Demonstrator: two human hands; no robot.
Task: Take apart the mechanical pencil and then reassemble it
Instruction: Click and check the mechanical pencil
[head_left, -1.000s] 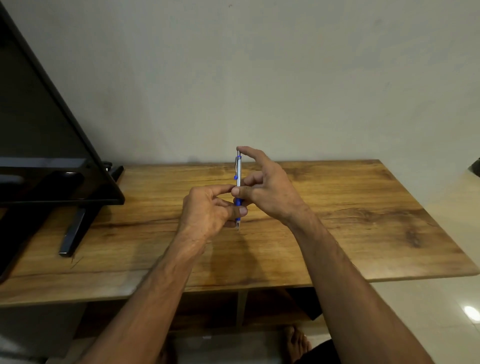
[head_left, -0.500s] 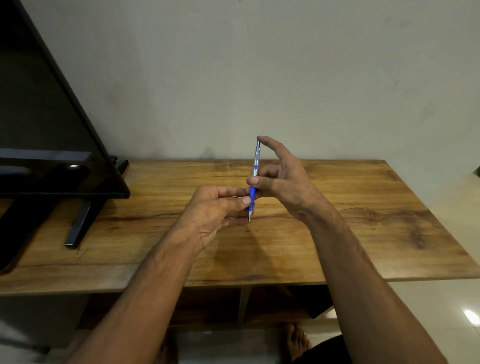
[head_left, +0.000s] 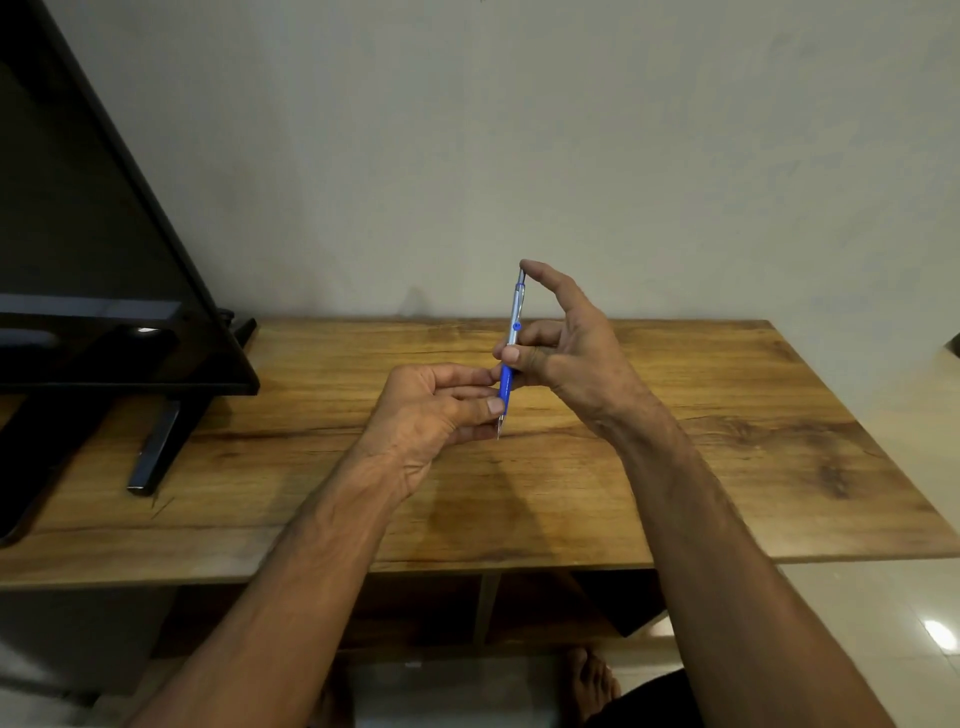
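The slim silver mechanical pencil with a blue grip (head_left: 512, 340) is held in the air above the brown wooden table (head_left: 727, 415). A second ago it stood upright; now its top leans slightly right. The left hand (head_left: 431, 410) still pinches the blue grip near the tip. The right hand (head_left: 576, 358) still pinches the silver barrel, with its index fingertip on the cap. A black flat screen (head_left: 78, 260) stands at the left.

Head-worn wide view, facing forward and down, near the table (head_left: 675, 415), edges perhaps warped
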